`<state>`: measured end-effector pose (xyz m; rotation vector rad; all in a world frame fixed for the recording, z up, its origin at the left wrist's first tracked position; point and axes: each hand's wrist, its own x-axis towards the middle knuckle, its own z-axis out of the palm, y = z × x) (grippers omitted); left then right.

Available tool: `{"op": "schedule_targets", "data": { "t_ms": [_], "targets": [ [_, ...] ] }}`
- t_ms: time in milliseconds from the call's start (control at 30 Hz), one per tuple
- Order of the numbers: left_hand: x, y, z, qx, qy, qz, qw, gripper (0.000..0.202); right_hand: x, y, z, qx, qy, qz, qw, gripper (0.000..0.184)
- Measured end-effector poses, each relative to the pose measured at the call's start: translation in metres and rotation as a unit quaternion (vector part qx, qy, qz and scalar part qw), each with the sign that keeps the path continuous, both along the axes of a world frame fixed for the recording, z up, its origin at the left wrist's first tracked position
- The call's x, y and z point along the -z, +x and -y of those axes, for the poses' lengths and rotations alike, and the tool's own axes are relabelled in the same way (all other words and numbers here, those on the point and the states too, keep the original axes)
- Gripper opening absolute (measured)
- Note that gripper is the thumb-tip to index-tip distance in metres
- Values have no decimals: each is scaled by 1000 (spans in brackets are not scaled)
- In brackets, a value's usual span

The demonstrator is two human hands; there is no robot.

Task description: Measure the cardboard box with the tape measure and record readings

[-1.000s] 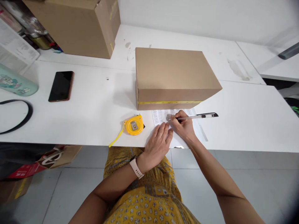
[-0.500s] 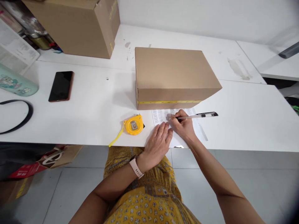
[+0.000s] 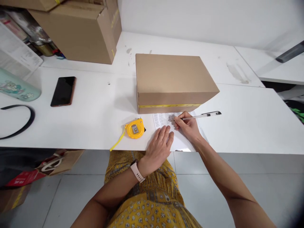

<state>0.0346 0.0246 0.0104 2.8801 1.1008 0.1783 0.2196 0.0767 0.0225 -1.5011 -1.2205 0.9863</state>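
Head view: the right hand [image 3: 188, 127] is holding a pen [image 3: 209, 114], with its grip pinching together around it. The pen's tip is pointing down at the paper [image 3: 159, 119] with rows of tiny marks, which is lying on the white counter [image 3: 242, 122], by the near side of a brown box [image 3: 177, 74]. The left hand [image 3: 158, 147] is resting flat, fingertips on the paper, its grip spreading a little apart. A yellow tape measure [image 3: 135, 129] is sitting left of that hand, and a phone [image 3: 63, 91] is lying farther left.

Writing [image 3: 162, 119] on paper [image 3: 181, 138] too small to read; bottle [image 3: 20, 88] cut off left.
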Motion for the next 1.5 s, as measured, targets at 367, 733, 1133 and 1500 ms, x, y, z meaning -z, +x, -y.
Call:
{"op": "schedule_targets", "data": {
  "t_ms": [367, 733, 1133, 1500],
  "targets": [
    [1, 0, 1, -2, 13, 0, 1000, 66, 9, -5, -2, 11, 64, 71, 995, 25],
    [1, 0, 1, -2, 17, 3, 1000, 65, 8, -6, -2, 1, 69, 79, 994, 25],
    [1, 1, 1, 1, 15, 1, 1000, 65, 10, -6, -2, -3, 76, 80, 994, 26],
    [0, 0, 0, 1, 3, 5, 1000, 68, 9, -6, -2, -5, 69, 84, 994, 32]
  ]
}}
